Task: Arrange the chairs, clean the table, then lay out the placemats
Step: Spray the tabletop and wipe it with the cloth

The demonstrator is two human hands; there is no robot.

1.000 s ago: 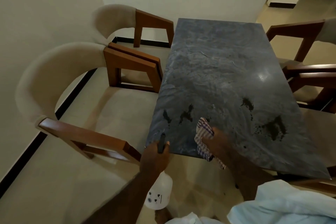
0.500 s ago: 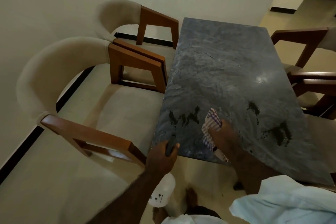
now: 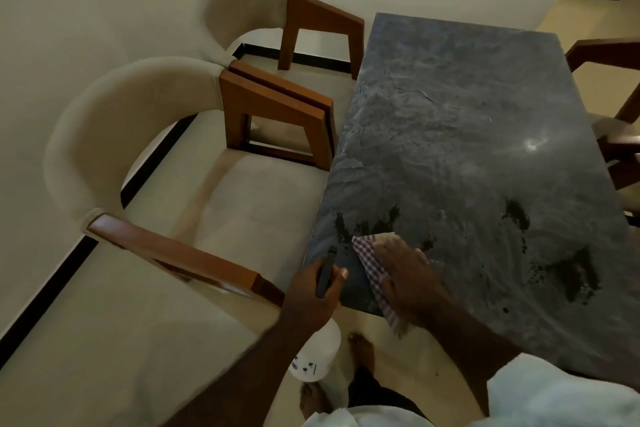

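Note:
A dark grey stone table (image 3: 460, 107) fills the right half of the view, with dark wet stains near its near end. My right hand (image 3: 408, 281) lies flat on a checked cloth (image 3: 369, 258) and presses it on the table by the near left corner. My left hand (image 3: 315, 291) grips the black head of a white spray bottle (image 3: 317, 354) that hangs below the table edge. Two beige chairs with brown wooden arms, the near chair (image 3: 145, 163) and the far chair (image 3: 263, 14), stand along the table's left side.
More brown chair arms (image 3: 613, 55) show at the table's right side. A cream wall with a black skirting (image 3: 52, 291) runs along the left. My bare feet (image 3: 360, 350) stand on the pale floor at the table's near end.
My right hand has slid the cloth to the left across the near end of the table, towards the stains by the left corner. My left hand keeps the bottle in place.

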